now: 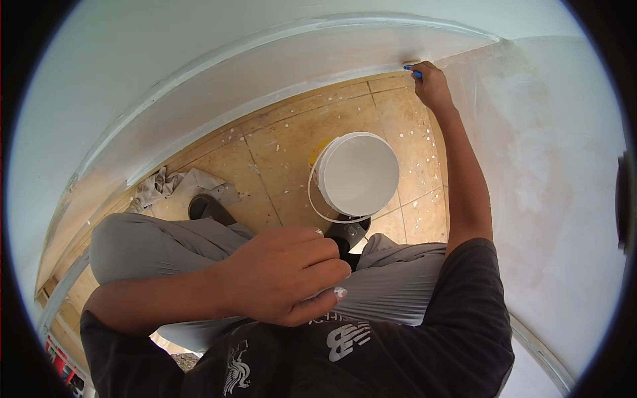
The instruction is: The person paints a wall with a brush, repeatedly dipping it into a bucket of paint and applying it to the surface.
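My right hand (432,86) reaches out to the far corner, its fingers closed around a small blue-handled paintbrush (413,70). The brush is against the bottom of the wall panel (332,56), just above the floor; its bristles are hardly visible. Close to my chest, my left hand (285,275) is loosely curled with its back toward me. White paint marks its fingertips, and nothing shows in it, though the palm is hidden. Between my feet and the wall stands a white bucket (361,174) of whitish paint, its wire-like handle (317,205) hanging down on the near side.
Tan floor tiles (285,152) are spattered with white drops. A crumpled, stained cloth (159,189) lies left by the wall. My dark shoes (346,232) are close to the bucket. A patchy white wall (537,132) rises on the right, and a raised moulding (219,56) runs along the far wall.
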`<state>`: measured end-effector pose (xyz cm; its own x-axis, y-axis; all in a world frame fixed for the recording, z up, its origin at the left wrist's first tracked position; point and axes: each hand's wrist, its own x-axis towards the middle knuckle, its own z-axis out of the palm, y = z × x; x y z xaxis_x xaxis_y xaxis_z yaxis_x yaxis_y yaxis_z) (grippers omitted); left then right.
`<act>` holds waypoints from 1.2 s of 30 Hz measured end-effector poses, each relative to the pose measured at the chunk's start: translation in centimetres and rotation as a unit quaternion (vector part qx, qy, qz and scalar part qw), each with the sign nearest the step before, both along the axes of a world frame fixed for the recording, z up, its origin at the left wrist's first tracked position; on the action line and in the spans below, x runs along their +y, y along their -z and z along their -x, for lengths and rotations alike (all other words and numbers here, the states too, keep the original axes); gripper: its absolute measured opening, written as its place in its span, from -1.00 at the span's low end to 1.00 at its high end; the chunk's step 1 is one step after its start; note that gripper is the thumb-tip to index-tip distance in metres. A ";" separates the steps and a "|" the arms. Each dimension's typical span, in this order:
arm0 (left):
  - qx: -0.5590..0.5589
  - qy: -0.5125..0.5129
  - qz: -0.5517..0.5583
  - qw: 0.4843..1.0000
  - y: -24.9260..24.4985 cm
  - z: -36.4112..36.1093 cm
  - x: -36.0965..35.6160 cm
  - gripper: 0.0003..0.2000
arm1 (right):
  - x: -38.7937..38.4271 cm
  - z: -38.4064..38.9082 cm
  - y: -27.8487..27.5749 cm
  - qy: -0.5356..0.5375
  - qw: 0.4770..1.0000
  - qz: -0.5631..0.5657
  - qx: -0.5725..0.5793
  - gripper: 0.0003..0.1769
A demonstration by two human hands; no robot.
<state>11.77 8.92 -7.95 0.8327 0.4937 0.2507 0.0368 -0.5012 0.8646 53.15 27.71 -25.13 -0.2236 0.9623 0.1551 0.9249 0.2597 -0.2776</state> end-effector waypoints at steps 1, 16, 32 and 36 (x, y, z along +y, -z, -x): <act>-0.011 -0.002 -0.004 1.000 -0.1 0.1 -0.1 -0.77 | -0.5 2.1 -0.2 -0.016 1.000 0.008 0.026 -0.83; -0.139 -0.017 -0.052 0.989 -3.2 3.7 -4.6 -0.82 | -8.2 33.6 -1.1 -0.196 0.976 0.053 0.074 -0.91; -0.097 -0.029 -0.115 0.988 -5.9 7.8 -5.8 -0.77 | -12.6 35.8 -4.8 0.044 0.744 0.192 0.639 -0.83; -0.071 -0.030 -0.116 0.990 -6.3 6.1 -5.9 -0.79 | -11.8 21.0 -5.6 0.166 0.692 0.166 0.683 -0.79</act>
<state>5.64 2.98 -1.69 0.7517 0.4569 0.4755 -0.0400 -0.6881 0.7245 32.11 15.92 -19.49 0.1562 0.9587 -0.2378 -0.2648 -0.1913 -0.9451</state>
